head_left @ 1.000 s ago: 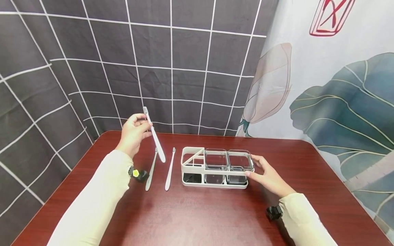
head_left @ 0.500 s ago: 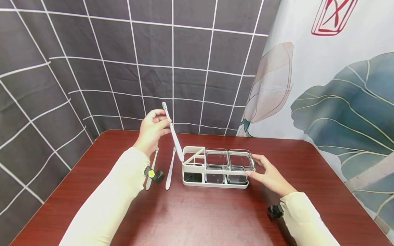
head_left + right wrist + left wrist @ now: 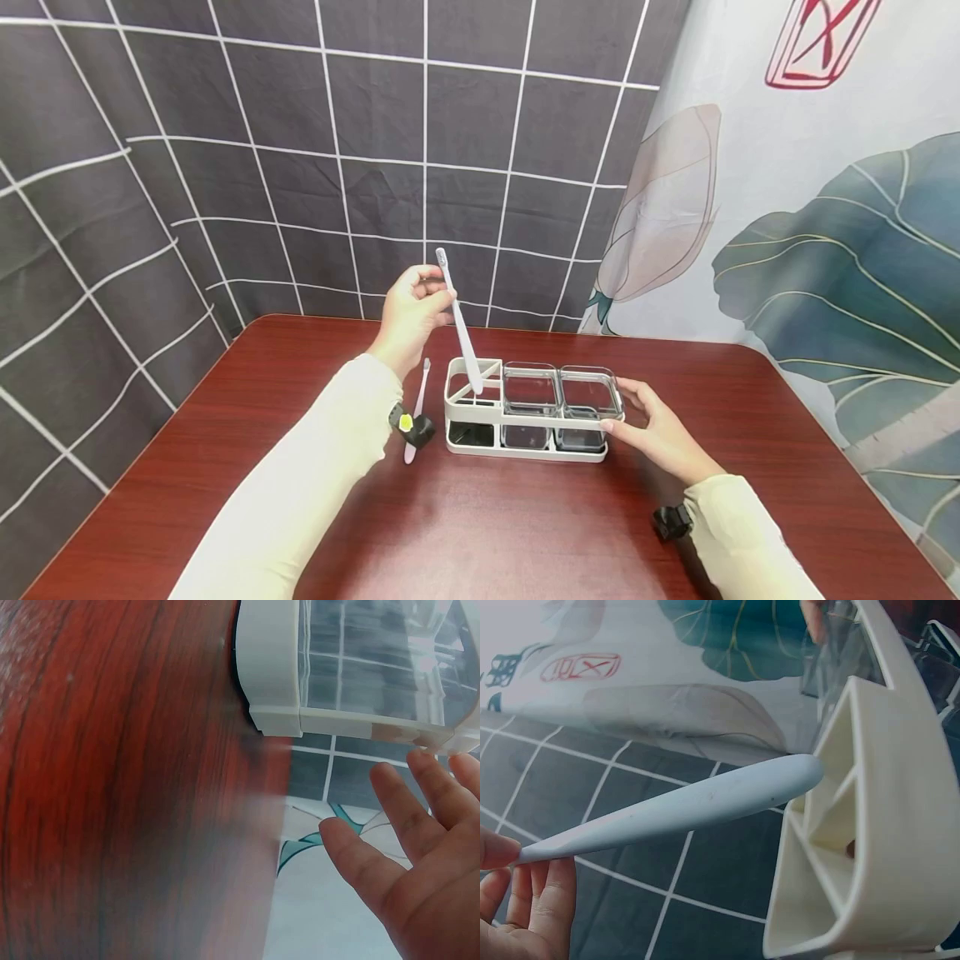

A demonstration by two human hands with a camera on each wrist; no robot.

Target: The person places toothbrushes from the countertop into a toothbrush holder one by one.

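My left hand (image 3: 411, 312) pinches a pale toothbrush (image 3: 459, 321) near its head, bristles up. In the head view its handle end overlaps the divided left section of a white toothbrush holder (image 3: 551, 455); in the left wrist view the rounded handle end (image 3: 795, 776) is right at the opening of a compartment (image 3: 832, 825). My right hand (image 3: 660, 429) holds the holder's right end, thumb at the front corner and fingers at the far side. In the right wrist view, fingertips (image 3: 421, 759) are at the holder's end and the lower fingers are spread apart from it.
Two clear square cups (image 3: 529, 388) sit in the holder's middle and right sections. Another toothbrush (image 3: 422, 396) lies on the red-brown table (image 3: 495, 533), partly behind my left wrist. A dark gridded curtain (image 3: 375, 200) hangs behind the table, a leaf-patterned one (image 3: 675, 308) at right.
My left hand has moved right with the toothbrush, from above the table to over the holder's left section. It now hides one of the lying toothbrushes. My right hand stays at the holder.
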